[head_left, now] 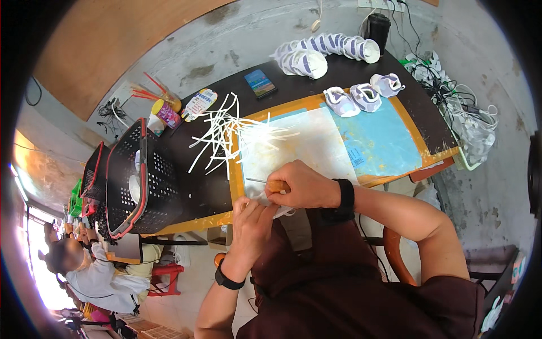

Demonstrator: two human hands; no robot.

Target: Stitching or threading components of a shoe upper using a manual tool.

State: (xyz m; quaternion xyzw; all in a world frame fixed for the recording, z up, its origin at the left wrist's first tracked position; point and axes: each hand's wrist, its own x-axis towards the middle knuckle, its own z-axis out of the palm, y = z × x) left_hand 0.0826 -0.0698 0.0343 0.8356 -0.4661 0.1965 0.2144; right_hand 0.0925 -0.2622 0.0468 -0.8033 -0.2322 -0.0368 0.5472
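Observation:
My right hand [309, 185] is closed round the wooden handle of an awl [278, 186], whose thin metal shaft points left. Just below it, my left hand [252, 227] pinches a small white fabric piece [283, 211], perhaps a shoe upper, mostly covered by my fingers. Both hands meet at the table's near edge, in front of a white sheet [299, 138]. Beyond them lies a loose heap of narrow white strips [223, 135]. Three small white-and-purple shoe uppers [366, 98] stand at the right of the work mat.
A black basket [159, 189] with a red rim stands on the left. Farther back are a phone [259, 83], rows of nested shoe uppers [307, 63] and a dark cup [377, 33]. Tangled cables [466, 107] hang at the right. Another person [107, 277] sits at the far left.

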